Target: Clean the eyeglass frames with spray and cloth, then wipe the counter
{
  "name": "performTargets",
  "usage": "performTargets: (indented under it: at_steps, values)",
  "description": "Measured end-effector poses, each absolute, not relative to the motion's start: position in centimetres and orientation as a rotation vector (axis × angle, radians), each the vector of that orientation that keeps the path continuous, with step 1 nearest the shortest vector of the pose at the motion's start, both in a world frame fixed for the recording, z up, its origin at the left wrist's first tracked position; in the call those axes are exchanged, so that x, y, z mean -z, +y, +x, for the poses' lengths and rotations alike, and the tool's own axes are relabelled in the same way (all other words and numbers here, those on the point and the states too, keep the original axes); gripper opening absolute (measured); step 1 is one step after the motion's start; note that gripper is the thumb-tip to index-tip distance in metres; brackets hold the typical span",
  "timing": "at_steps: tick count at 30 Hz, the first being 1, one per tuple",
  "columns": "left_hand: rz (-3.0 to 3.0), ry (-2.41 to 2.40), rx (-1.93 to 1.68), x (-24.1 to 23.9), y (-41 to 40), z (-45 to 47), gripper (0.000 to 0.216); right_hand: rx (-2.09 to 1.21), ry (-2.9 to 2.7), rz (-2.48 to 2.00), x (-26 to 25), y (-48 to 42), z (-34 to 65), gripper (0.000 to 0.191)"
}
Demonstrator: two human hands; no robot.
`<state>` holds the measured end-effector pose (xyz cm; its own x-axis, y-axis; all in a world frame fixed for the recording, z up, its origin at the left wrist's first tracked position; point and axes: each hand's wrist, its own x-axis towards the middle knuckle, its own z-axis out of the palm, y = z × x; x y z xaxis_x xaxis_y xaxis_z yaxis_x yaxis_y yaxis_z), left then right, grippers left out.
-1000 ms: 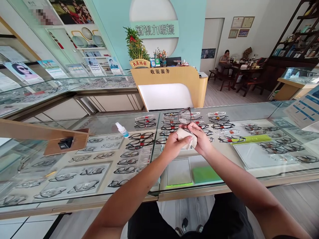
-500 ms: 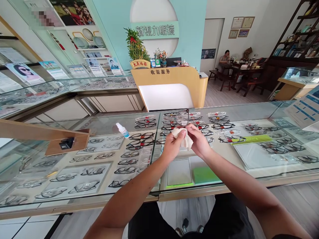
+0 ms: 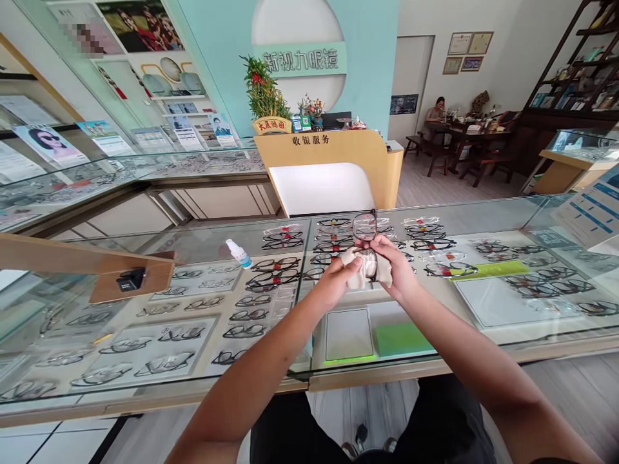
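Note:
Above the glass counter (image 3: 271, 380) I hold a pair of glasses (image 3: 364, 227) upright on end, one lens raised and the other lower down against a pale cloth (image 3: 356, 276). My left hand (image 3: 338, 280) is closed on the cloth, its thumb pressing it near the lower lens. My right hand (image 3: 397, 267) grips the glasses around the middle of the frame, with part of the cloth hanging by its palm. Some fingertips are hidden behind the cloth. A small white spray bottle (image 3: 238, 254) with a blue label stands on the glass, left of my hands.
Rows of glasses (image 3: 273, 278) lie under the counter's glass. A wooden stand (image 3: 135, 258) with a small black object is at left, a printed display card (image 3: 592, 212) at right. Beyond are a cash desk (image 3: 329, 154) and a person (image 3: 438, 113) seated at a table.
The glasses have shifted slightly right and their lower lens has come into view. The cloth now spreads wider between my hands, with its right edge lying by my right palm.

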<state>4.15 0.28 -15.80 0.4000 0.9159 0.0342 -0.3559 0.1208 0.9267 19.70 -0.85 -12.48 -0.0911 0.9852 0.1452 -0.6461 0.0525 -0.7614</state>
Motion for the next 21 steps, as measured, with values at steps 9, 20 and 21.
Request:
performTargets:
  at_steps: [9, 20, 21]
  values:
    - [1.247, 0.647, -1.010, 14.7, -0.2, 4.1, 0.053, -1.512, -0.788, -0.529, 12.8, -0.8, 19.5, 0.035]
    - [1.400, 0.802, -1.279, 14.8, -0.9, 4.6, 0.054, -1.482, -0.829, -0.501, 13.4, -1.4, 18.4, 0.034]
    - [1.404, 0.812, -1.300, 15.0, -0.9, 4.7, 0.055, -1.479, -0.840, -0.511, 13.5, -1.3, 18.4, 0.034]
